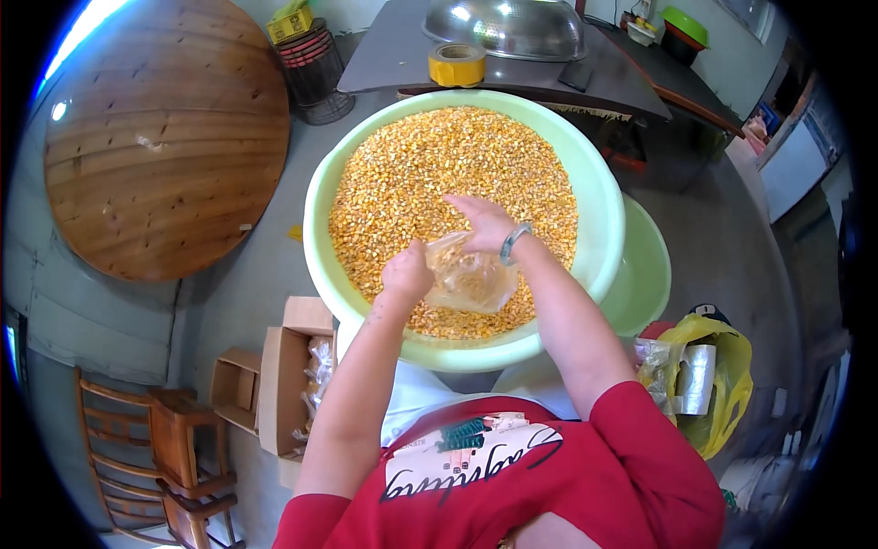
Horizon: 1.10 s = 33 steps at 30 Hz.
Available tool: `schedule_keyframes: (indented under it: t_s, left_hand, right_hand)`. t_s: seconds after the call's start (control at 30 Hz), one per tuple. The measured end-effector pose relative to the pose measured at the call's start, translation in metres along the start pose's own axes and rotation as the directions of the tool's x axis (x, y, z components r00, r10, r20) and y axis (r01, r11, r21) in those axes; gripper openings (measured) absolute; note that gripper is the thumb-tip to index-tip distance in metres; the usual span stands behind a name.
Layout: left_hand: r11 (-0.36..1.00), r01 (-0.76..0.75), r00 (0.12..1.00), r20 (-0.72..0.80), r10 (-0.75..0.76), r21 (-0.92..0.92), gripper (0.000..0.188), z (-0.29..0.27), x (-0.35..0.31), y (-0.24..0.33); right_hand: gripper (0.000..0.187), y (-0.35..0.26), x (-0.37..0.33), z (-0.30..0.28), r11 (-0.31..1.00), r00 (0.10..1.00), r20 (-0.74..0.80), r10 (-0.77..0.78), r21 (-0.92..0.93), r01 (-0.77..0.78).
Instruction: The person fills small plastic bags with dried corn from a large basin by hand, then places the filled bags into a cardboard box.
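Note:
A large pale green tub full of yellow corn kernels stands in front of me. Over the near part of the corn is a clear plastic bag, its mouth toward the far side. My left hand is closed on the bag's left edge. My right hand, with a bracelet at the wrist, reaches over the bag's right side. Its fingers point left and are apart, just above the kernels. The thumb is by the bag's rim; whether it presses on the plastic is unclear.
Left of the tub sits an open cardboard box with clear bags inside. At right are a second green tub and a yellow plastic bag holding a silver roll. Yellow tape lies on the grey table beyond.

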<state>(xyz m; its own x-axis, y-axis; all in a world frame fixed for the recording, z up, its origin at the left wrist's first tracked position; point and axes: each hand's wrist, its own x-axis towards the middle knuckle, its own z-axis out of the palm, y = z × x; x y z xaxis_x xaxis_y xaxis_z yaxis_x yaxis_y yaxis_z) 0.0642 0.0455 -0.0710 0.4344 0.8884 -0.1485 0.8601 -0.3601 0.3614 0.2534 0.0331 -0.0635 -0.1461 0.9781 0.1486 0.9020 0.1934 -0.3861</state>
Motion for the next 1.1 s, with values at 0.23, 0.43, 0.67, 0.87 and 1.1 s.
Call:
schedule_keyframes:
  t_s: [0.23, 0.43, 0.67, 0.87, 1.1]
  left_hand:
    - [0.987, 0.153, 0.988, -0.020, -0.154, -0.045, 0.039, -0.015, -0.006, 0.024]
    - [0.998, 0.030, 0.999, 0.032, -0.033, 0.063, 0.036, 0.015, 0.005, -0.009]
    - [0.917, 0.122, 0.983, -0.082, -0.164, -0.381, 0.020, 0.008, 0.012, -0.021]
    - [0.933, 0.151, 0.976, -0.100, -0.193, -0.327, 0.030, 0.000, 0.009, -0.008]
    - [0.990, 0.108, 0.994, 0.025, -0.107, -0.095, 0.038, 0.006, 0.005, -0.013]
  right_hand:
    - [0.019, 0.001, 0.003, 0.007, 0.950, 0.894, 0.323, 0.311, -0.143, -0.278]
    - [0.016, 0.019, 0.005, 0.020, 0.932, 0.929, 0.095, 0.359, -0.085, -0.352]
    - [0.021, 0.022, 0.000, 0.014, 0.919, 0.901, 0.208, 0.381, 0.022, -0.394]
    - [0.025, 0.021, -0.003, 0.017, 0.904, 0.865, 0.298, 0.403, 0.019, -0.428]
    - [0.026, 0.036, 0.002, 0.006, 0.640, 0.833, 0.318, 0.453, 0.534, -0.552]
